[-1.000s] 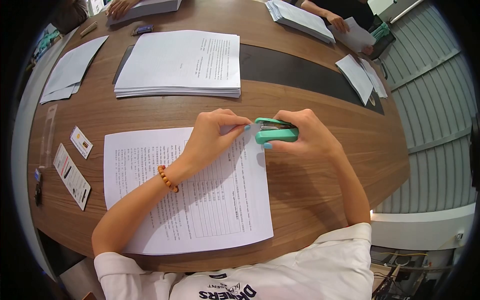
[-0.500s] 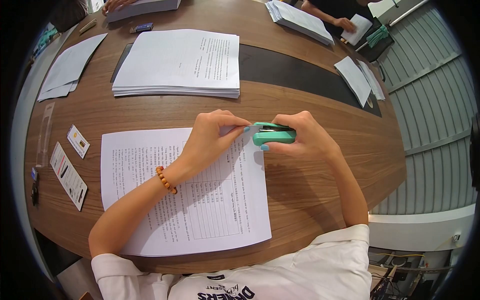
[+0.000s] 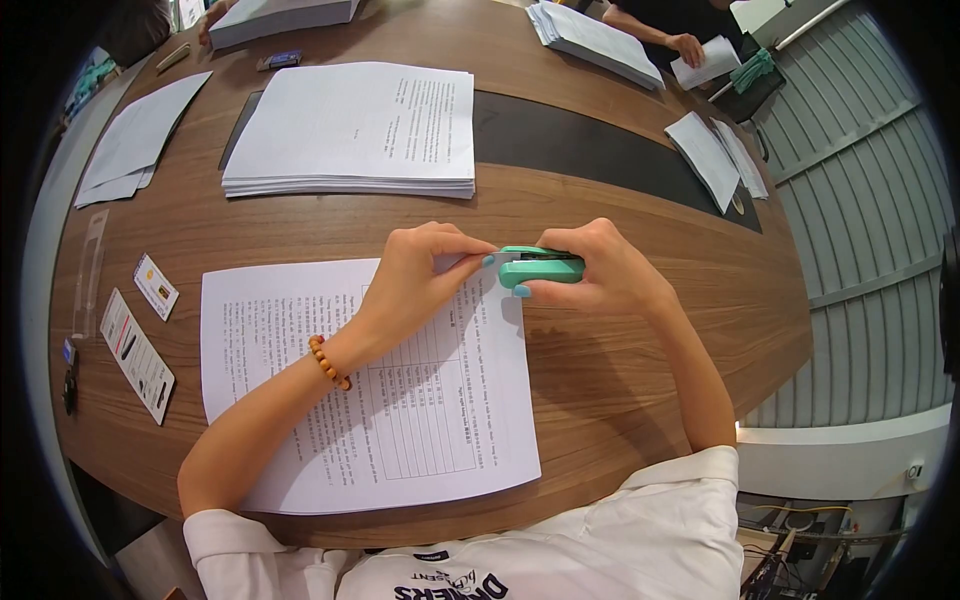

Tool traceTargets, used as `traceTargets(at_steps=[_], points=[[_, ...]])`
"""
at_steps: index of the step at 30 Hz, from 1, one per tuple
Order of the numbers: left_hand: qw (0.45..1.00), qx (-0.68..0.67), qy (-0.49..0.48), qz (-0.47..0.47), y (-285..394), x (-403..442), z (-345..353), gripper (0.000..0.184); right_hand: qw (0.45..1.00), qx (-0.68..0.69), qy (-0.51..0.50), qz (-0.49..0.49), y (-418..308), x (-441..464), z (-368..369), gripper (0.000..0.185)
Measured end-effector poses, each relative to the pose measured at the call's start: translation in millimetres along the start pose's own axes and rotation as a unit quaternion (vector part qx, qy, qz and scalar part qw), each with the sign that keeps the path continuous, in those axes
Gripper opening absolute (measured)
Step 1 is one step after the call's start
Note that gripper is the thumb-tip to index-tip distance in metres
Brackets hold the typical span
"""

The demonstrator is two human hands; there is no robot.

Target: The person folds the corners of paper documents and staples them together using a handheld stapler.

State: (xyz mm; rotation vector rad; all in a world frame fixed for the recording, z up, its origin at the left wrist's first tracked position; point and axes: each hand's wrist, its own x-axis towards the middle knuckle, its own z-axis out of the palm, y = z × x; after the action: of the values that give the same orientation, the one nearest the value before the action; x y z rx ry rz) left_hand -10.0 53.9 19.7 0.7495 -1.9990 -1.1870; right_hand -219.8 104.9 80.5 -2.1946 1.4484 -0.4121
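Observation:
Printed sheets of paper (image 3: 450, 430) lie in front of me, covered with text and a table grid. Pinched between thumb and fingers of my left hand (image 3: 425, 275) is the upper right corner of these sheets. A string of brown beads (image 3: 328, 362) circles that wrist. My right hand (image 3: 610, 270) is wrapped round a green stapler (image 3: 542, 271), thumb side below and fingers above. The stapler's jaws sit over the paper's corner, right beside my left fingertips. Whether a staple is in the paper cannot be seen.
A thick paper stack (image 3: 350, 130) stands beyond my hands. Loose sheets (image 3: 140, 140) lie at the left, near a small card (image 3: 156, 287) and a longer card (image 3: 138, 355). Across the table, a person's hand (image 3: 687, 48) holds paper beside another stack (image 3: 595, 45).
The stapler's top arm looks pressed lower, with a smaller gap between its halves. Both hands stay nearly in place. The person across has shifted the paper slightly.

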Motion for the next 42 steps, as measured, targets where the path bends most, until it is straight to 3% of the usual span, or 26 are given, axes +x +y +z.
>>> traceTargets(at_steps=[12, 14, 18, 24, 29, 31, 33, 35, 37, 42], points=[[1.000, 0.013, 0.002, 0.022, -1, 0, 1, 0.019, 0.997, 0.041, 0.009, -0.061, 27, 6, 10, 0.036], [1.000, 0.013, 0.005, 0.024, -2, 0, 3, 0.019, 0.997, 0.048, -0.031, -0.052, 31, 7, 9, 0.028], [1.000, 0.018, 0.003, 0.016, 3, 0, 0, 0.019, 0.997, 0.040, -0.038, -0.048, 26, 9, 4, 0.029], [0.999, 0.006, 0.016, 0.032, -3, 0, 1, 0.017, 0.996, 0.088, -0.026, -0.016, 27, -19, -9, 0.027], [1.000, 0.005, 0.013, 0.024, -3, 0, 2, 0.019, 0.964, 0.192, 0.095, 0.156, 74, -56, -3, 0.040], [0.999, 0.012, 0.009, 0.031, 0, 2, -2, 0.023, 0.943, 0.252, 0.145, 0.164, 93, -67, 16, 0.040], [0.999, -0.015, -0.048, -0.007, 8, 7, -13, 0.030, 0.916, 0.313, 0.191, 0.165, 102, -73, 30, 0.040], [0.996, 0.019, -0.085, 0.000, 9, 15, -27, 0.034, 0.864, 0.368, 0.312, 0.147, 106, -74, 40, 0.042], [0.991, 0.052, -0.125, 0.003, 9, 18, -43, 0.038, 0.862, 0.369, 0.320, 0.135, 109, -77, 44, 0.042], [0.928, 0.214, -0.289, -0.099, 31, 19, -86, 0.023, 0.851, 0.389, 0.326, 0.130, 115, -78, 43, 0.041]])
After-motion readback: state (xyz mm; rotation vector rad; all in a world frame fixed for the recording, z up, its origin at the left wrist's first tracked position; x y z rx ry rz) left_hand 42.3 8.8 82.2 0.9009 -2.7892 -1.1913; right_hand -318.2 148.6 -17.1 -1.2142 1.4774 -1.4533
